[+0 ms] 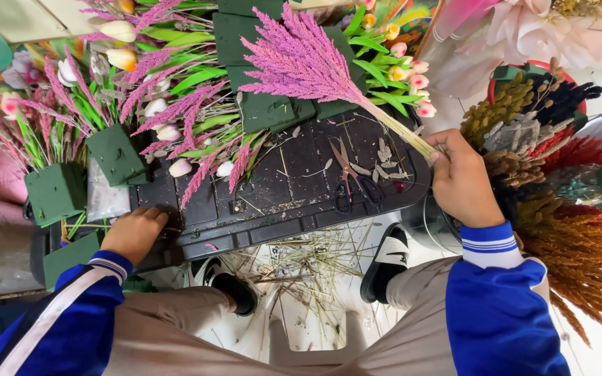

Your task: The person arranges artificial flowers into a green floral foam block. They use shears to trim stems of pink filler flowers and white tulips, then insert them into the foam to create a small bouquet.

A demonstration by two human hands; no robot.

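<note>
The head camera looked straight down on the right hand, whose fingers were curled tight around the pale stalks of a bunch of pink-purple plume grass; the stalks ran up and left from the fist, and the feathery heads fanned out over dark green foam blocks at the far side of the worktop. The left hand lay knuckles-up on the near left edge of that black, dusty worktop, fingers bent loosely and holding nothing, just beside a clear plastic bag. Between the two hands, a pair of scissors rested flat on the worktop with the blades pointing away, near scattered cut stem bits and small dried leaves. To the left stood foam cubes stuck with pink plumes, green blades and white and pink tulips; another foam cube sat at the left edge. Beyond the right hand, bunches of dried grass in mustard, black, red and orange crowded the right side. Both forearms wore blue sleeves with white stripes. Below the worktop, the person's beige trousers and black-and-white slippers showed, with straw cuttings littering the pale floor between the feet.
</note>
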